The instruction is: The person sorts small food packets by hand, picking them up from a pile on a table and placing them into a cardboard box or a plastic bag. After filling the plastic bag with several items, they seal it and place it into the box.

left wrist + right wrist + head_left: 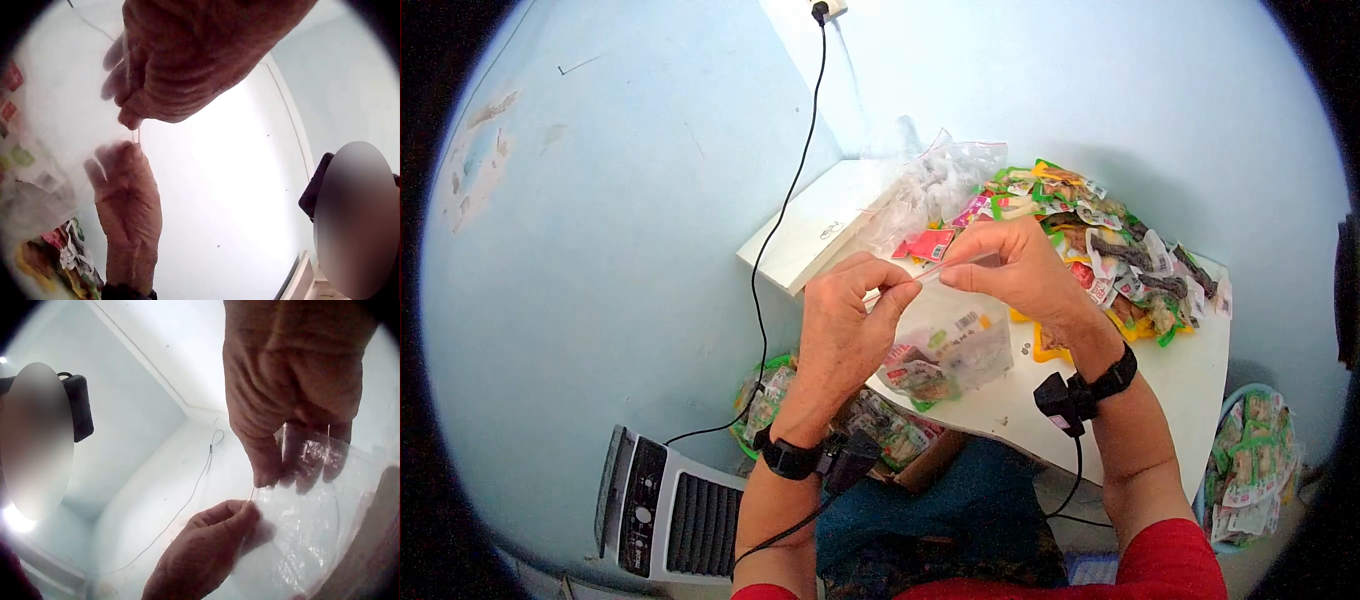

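A clear zip bag (985,355) hangs over the table's front part, with a few food packets (922,378) at its bottom. My left hand (840,320) pinches the left part of its top edge between thumb and fingers. Close beside it, my right hand (1025,275) pinches the same edge farther right. A thin reddish line runs along that edge between the two hands. In the right wrist view, the see-through film of the bag (300,531) spreads below my right hand (294,381), while the left hand (206,550) grips near its fingertips.
A heap of sealed food packets (1110,245) covers the white table's (1040,400) back right. Empty-looking clear bags (945,180) lie behind my hands beside a red packet (925,245). A basin of packets (1250,460) stands at right, a box (900,435) below, an air cooler (675,510) at left.
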The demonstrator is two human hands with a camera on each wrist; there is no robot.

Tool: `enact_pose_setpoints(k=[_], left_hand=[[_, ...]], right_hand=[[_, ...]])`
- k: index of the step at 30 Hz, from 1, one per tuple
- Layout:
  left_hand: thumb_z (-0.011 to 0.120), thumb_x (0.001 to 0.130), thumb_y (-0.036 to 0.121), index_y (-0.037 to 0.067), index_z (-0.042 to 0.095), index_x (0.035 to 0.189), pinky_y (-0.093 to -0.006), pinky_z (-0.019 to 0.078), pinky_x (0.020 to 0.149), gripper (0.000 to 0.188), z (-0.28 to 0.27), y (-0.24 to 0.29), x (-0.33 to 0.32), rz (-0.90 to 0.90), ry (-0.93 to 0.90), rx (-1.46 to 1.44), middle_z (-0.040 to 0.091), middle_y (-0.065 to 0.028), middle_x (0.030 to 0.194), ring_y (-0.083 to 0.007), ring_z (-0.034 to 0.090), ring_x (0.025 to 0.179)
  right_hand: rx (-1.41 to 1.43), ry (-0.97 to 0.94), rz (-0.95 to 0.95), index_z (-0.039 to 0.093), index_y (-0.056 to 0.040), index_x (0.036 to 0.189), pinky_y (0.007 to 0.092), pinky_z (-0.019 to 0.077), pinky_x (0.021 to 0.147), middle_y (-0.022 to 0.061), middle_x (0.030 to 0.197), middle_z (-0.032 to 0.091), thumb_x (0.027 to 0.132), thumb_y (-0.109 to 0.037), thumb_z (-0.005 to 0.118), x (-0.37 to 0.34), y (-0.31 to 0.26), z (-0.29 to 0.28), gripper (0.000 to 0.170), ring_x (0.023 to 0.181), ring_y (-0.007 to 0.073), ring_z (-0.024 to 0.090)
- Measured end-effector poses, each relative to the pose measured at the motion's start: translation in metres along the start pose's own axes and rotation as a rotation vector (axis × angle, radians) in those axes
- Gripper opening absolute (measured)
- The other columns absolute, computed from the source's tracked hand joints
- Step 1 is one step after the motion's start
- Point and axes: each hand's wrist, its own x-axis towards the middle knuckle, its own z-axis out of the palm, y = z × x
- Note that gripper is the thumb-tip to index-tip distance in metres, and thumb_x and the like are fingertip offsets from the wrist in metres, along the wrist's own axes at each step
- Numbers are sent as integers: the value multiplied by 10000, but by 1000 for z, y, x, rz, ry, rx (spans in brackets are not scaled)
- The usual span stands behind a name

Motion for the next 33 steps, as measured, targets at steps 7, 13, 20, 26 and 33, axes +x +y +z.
enact_pose_setpoints(k=[7,13,20,26,33], left_hand=[[736,792,64,-10,697,814,-291,473,660,87,-2,3,2,-9,-45,0,678,-88,761,-156,627,713],[740,787,61,1,718,837,-291,472,656,81,-6,0,0,-4,-21,19,686,-86,763,-156,635,714],[756,791,67,13,733,832,-273,494,695,72,-39,-45,-13,-105,6,76,708,-64,767,-126,640,725],[770,793,93,20,736,807,-273,496,717,81,-50,-32,-16,-95,14,120,709,-44,762,-111,640,744],[773,768,100,10,717,933,-285,502,734,196,-37,-8,-19,30,57,195,715,-97,843,-167,666,789]], right_hand=[[38,20,2,722,11,810,237,499,681,23,790,676,823,-124,756,0,2,5,139,749,65,605],[-16,61,0,726,7,821,227,491,658,10,766,680,836,-134,743,1,1,8,142,722,61,604],[6,161,104,738,4,888,226,488,650,20,779,702,856,-144,730,0,4,7,152,726,63,610],[18,168,43,735,9,909,212,489,651,35,796,705,874,-125,719,0,10,13,139,727,61,615],[77,62,86,736,-4,917,207,499,665,36,813,705,878,-128,718,-2,0,18,131,746,63,628]])
